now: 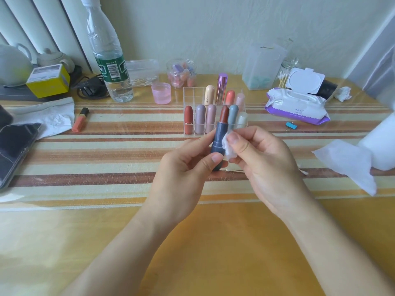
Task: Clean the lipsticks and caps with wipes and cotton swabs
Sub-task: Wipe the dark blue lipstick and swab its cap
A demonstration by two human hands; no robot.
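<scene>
Head view: the left hand (185, 167) grips an uncapped blue lipstick (219, 136) by its base. The right hand (263, 155) pinches a wipe (227, 146) against the tube just above that grip.

The left hand (181, 167) grips an open lipstick (220, 135) upright. The right hand (263, 159) pinches a wipe (228, 148) against its tube.

Near half of table (213, 253) bare, open to approach from the front; clear lipstick rack (190, 92) blocks the centre; phone (15, 150) and lip gloss (80, 120) narrow the left; loose sheet (346, 165) and paper roll (378, 144) the right; bottle (109, 60) and wipes pack (297, 107) line the back.
</scene>
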